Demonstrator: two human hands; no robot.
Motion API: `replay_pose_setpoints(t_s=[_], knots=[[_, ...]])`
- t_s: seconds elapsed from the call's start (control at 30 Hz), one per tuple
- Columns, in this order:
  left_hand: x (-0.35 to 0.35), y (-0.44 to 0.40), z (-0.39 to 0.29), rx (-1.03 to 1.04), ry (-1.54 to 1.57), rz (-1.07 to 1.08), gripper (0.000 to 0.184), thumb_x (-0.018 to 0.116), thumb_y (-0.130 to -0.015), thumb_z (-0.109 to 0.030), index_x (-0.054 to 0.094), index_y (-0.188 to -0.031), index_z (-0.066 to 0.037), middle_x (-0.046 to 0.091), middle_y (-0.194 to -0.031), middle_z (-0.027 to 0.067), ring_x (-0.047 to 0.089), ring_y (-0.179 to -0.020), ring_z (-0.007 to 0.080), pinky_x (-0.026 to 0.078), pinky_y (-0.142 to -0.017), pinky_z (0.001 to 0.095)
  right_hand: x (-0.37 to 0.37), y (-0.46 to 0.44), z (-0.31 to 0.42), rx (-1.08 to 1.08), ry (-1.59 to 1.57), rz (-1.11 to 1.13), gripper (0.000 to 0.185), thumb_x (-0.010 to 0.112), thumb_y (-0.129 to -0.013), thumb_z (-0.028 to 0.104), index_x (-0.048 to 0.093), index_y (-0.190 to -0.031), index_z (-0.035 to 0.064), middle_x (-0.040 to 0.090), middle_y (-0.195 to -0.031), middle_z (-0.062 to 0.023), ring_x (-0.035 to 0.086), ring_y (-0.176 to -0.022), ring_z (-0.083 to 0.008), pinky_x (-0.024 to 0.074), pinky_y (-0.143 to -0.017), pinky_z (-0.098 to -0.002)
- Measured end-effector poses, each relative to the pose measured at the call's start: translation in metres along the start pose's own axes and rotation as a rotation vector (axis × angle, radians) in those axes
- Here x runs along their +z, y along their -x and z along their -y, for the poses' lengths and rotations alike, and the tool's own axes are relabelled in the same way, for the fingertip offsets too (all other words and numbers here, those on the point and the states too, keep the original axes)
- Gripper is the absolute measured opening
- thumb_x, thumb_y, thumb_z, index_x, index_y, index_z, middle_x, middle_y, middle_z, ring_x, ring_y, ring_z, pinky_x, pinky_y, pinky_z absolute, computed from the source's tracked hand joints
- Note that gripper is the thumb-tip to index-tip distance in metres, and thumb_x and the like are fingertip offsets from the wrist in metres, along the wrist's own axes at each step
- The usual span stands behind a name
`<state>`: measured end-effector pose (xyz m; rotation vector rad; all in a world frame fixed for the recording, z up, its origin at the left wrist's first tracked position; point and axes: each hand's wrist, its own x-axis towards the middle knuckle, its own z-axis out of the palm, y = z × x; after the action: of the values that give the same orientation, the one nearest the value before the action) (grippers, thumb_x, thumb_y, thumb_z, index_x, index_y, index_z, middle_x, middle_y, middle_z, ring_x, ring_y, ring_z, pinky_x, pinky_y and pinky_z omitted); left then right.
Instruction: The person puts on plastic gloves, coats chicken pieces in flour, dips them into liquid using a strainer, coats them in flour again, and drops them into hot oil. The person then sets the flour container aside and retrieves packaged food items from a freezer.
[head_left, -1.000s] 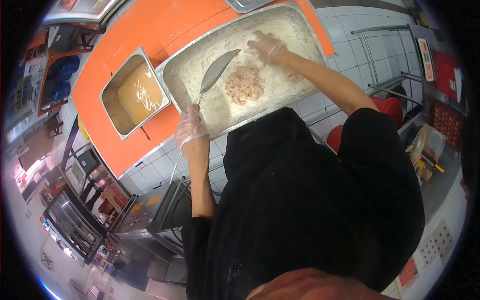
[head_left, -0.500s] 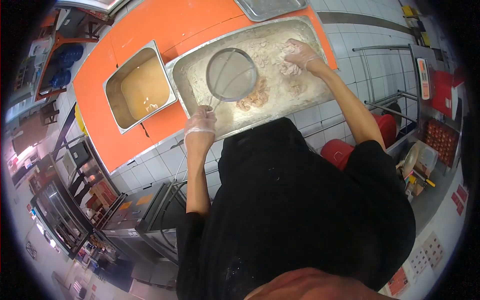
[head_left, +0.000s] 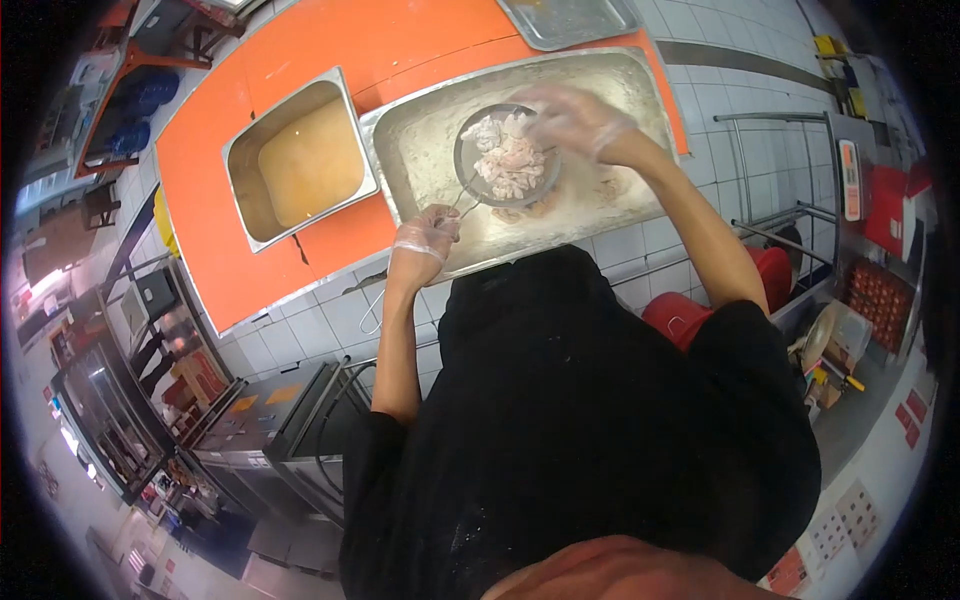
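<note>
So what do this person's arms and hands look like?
The left hand and the right hand wear thin, see-through gloves. The right one looks blurry. Black sleeves stop around the elbows, leaving the forearms bare.

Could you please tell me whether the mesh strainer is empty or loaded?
Loaded: white-coated food pieces lie heaped in the mesh strainer, with bare mesh showing around the edge. The left hand grips its handle.

Strainer (head_left: 466,160) blocks middle of flour pan (head_left: 391,160); passage open between strainer and pan's left wall.
</note>
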<state>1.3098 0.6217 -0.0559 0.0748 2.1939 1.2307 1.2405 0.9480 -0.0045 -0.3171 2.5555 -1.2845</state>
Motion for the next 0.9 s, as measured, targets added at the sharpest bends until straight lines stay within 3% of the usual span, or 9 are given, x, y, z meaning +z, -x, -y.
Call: replay_pose_setpoints(t_s=[0.07,0.2,0.3,0.37,0.53,0.63,0.73,0.83,0.9], knots=[[-0.01,0.008,0.028,0.08,0.06,-0.034,0.03,0.063,-0.101,-0.022,0.067,-0.117,0.003,0.071,-0.091,0.0112,0.065,-0.083,0.0147,0.053,-0.074,0.0324,-0.016,0.011,-0.016,0.129,-0.14,-0.157,0.047,0.068,-0.093,0.032,0.061,-0.13,0.0047,0.069,-0.122,-0.0179,0.066,-0.113,-0.032,0.0498,-0.104,-0.0393],[-0.057,0.041,0.018,0.103,0.14,-0.179,0.027,0.064,-0.099,-0.02,0.068,-0.116,0.0,0.072,-0.093,0.01,0.066,-0.078,0.0155,0.054,-0.074,0.0327,0.018,0.062,-0.113,0.635,0.431,0.185,0.031,0.06,-0.091,0.016,0.061,-0.121,0.0066,0.068,-0.109,-0.0201,0.068,-0.099,-0.0359,0.0544,-0.085,-0.0461],[-0.113,0.048,0.026,0.044,0.186,-0.276,0.027,0.063,-0.102,-0.021,0.067,-0.114,0.002,0.065,-0.086,0.0037,0.059,-0.076,0.0114,0.049,-0.072,0.0281,0.075,0.104,-0.149,0.534,0.627,0.085,0.034,0.062,-0.085,0.014,0.061,-0.118,0.0055,0.067,-0.099,-0.0218,0.067,-0.092,-0.0408,0.0528,-0.084,-0.048],[-0.156,0.048,0.035,0.03,0.092,-0.35,0.025,0.062,-0.102,-0.022,0.068,-0.111,0.001,0.061,-0.079,0.0019,0.055,-0.073,0.01,0.046,-0.072,0.0264,0.078,0.104,-0.191,0.471,0.533,0.075,0.04,0.069,-0.08,0.018,0.062,-0.117,0.0048,0.067,-0.104,-0.0243,0.065,-0.1,-0.0413,0.0509,-0.091,-0.0471],[-0.257,0.03,0.067,-0.109,-0.282,-0.403,0.037,0.065,-0.098,-0.035,0.071,-0.109,0.001,0.065,-0.076,0.0065,0.059,-0.071,0.0142,0.048,-0.069,0.0308,0.042,0.039,-0.24,0.394,-0.157,-0.119,0.057,0.079,-0.074,0.022,0.06,-0.125,0.0066,0.064,-0.116,-0.0224,0.064,-0.11,-0.0358,0.0515,-0.092,-0.0457],[-0.293,-0.004,0.094,-0.087,-0.313,-0.38,0.044,0.068,-0.094,-0.039,0.071,-0.111,0.001,0.072,-0.09,0.0153,0.067,-0.079,0.0223,0.053,-0.075,0.0358,0.059,-0.026,-0.16,0.453,0.445,-0.277,0.069,0.079,-0.074,0.027,0.054,-0.137,0.011,0.058,-0.131,-0.02,0.061,-0.117,-0.0403,0.052,-0.096,-0.0474],[-0.303,-0.037,0.115,-0.093,-0.366,-0.29,0.046,0.068,-0.093,-0.039,0.071,-0.112,0.003,0.074,-0.099,0.0197,0.07,-0.087,0.0277,0.054,-0.082,0.038,0.072,-0.045,-0.112,0.647,0.687,-0.095,0.079,0.078,-0.077,0.031,0.045,-0.147,0.0162,0.049,-0.143,-0.0179,0.056,-0.122,-0.0477,0.0515,-0.1,-0.0507],[-0.306,-0.066,0.137,-0.041,-0.415,-0.209,0.046,0.068,-0.093,-0.039,0.07,-0.112,0.002,0.074,-0.1,0.0204,0.069,-0.091,0.032,0.053,-0.085,0.0391,0.086,-0.046,-0.123,0.537,0.682,-0.308,0.081,0.076,-0.08,0.036,0.042,-0.151,0.0202,0.049,-0.143,-0.0181,0.056,-0.119,-0.0517,0.0514,-0.099,-0.0534],[-0.308,-0.082,0.153,-0.02,-0.43,-0.162,0.045,0.067,-0.093,-0.039,0.07,-0.112,0.002,0.073,-0.1,0.0214,0.068,-0.093,0.034,0.052,-0.086,0.0395,0.091,-0.047,-0.136,0.492,0.776,-0.253,0.075,0.073,-0.082,0.033,0.043,-0.15,0.0209,0.051,-0.139,-0.0188,0.058,-0.117,-0.0499,0.0523,-0.097,-0.0534]])
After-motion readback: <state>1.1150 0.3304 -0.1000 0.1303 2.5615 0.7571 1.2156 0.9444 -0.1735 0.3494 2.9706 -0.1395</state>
